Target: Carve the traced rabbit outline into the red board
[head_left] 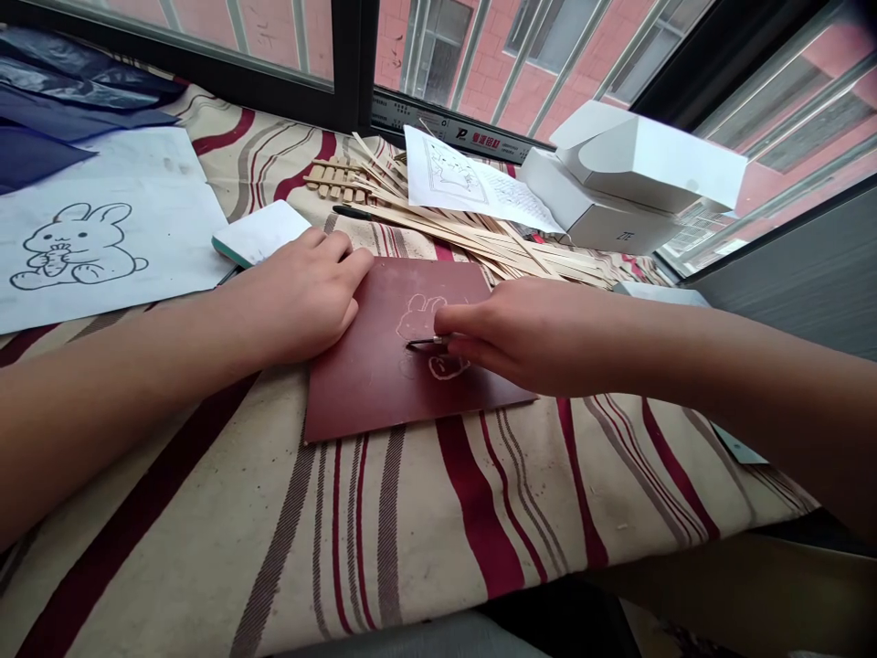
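A flat reddish-brown board point(370, 384) lies on the striped cloth, with pale outlines of a rabbit point(415, 322) cut or scratched into its surface. My left hand point(305, 288) grips the board's upper left edge, its fingers curled and pressed down there. In my right hand point(503, 334) is a slim carving tool point(421, 344), pinched between thumb and fingers. Its dark thin tip points left and meets the board among the rabbit's lines. Part of the drawing and most of the tool's handle are hidden by this hand.
At the left lies a paper with a rabbit drawing point(89, 247), beside a small white pad point(264, 230) and dark blue plastic point(82, 87). Thin wooden strips point(480, 238), a printed sheet point(459, 178) and a white box point(617, 183) stand near the window. The cloth-covered table's front edge runs below.
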Tool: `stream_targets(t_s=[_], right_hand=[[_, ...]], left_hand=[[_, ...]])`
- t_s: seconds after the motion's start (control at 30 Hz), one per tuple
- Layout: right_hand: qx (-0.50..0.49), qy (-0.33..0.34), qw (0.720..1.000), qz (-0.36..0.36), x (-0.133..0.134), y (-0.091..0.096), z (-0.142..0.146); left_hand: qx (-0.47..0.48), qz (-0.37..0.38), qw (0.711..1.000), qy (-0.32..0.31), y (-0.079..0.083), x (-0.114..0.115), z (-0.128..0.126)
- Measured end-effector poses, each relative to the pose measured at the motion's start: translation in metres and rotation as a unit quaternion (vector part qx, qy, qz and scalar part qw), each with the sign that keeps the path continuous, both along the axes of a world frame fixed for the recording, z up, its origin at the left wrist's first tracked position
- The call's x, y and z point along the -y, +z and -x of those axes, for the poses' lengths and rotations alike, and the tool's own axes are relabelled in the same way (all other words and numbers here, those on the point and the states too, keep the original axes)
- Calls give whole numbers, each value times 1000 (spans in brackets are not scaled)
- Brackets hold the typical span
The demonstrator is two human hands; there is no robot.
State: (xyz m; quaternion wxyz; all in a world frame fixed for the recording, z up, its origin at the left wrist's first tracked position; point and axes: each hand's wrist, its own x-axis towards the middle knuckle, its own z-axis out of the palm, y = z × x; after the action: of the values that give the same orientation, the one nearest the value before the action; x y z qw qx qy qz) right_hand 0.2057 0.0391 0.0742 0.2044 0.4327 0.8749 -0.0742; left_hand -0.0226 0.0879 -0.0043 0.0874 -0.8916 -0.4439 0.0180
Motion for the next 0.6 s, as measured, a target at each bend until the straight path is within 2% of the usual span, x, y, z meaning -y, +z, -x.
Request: stream_targets(t_s=[0.13, 0.37, 0.5, 0.6], right_hand=[[5, 5, 1000, 2, 0, 2, 0], [20, 53, 998, -14, -5, 5, 3], [38, 38, 998, -18, -9, 9, 12], [42, 11, 999, 2, -14, 10, 16]], left_hand=[[-3, 6, 1000, -1, 2, 2, 0], [17, 15, 1000, 1, 2, 1, -1], [40, 28, 999, 1, 2, 1, -1], [23, 31, 999, 6, 4, 1, -2]])
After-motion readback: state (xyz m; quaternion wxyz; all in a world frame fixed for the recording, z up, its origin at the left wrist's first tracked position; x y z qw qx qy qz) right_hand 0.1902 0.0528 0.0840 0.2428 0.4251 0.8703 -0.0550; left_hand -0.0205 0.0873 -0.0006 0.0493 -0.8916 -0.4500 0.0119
